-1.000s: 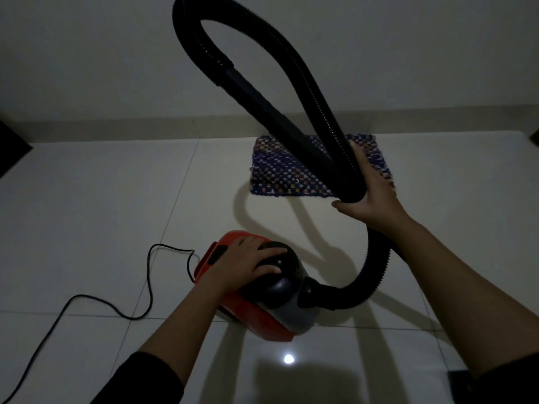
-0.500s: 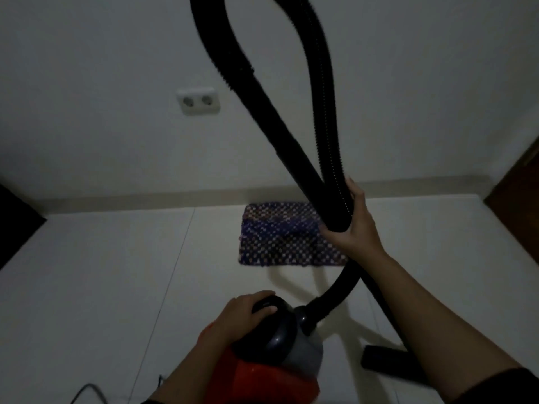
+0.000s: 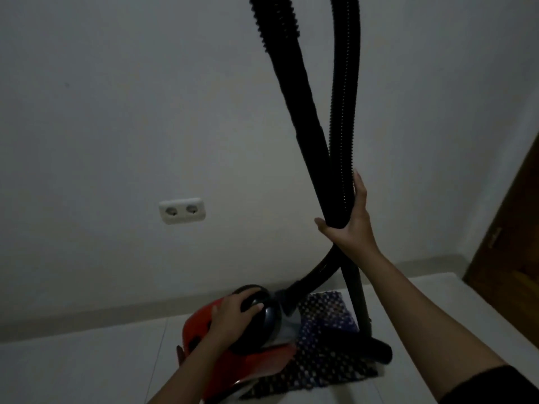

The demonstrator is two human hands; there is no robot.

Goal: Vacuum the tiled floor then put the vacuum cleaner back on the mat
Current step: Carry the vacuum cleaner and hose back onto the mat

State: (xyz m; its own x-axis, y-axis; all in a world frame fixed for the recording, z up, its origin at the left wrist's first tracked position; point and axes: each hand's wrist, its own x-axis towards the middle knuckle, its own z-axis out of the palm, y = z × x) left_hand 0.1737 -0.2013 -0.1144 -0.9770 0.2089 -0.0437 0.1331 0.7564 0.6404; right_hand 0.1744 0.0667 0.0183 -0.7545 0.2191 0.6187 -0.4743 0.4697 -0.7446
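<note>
Vacuum cleaner (image 3: 256, 360), one, red, at the left edge of the mat (image 3: 326, 354); whether it rests there we cannot tell. Left hand (image 3: 233, 316) grips its dark top; right hand (image 3: 351, 228) clasps hose (image 3: 344, 112) and tube (image 3: 306, 126) together. We count one wall socket (image 3: 182, 210) with two outlets.

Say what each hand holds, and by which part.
Left hand grips the vacuum cleaner by the dark rounded top of its body. Right hand holds the hose and tube together, fingers wrapped round both where they meet.
</note>
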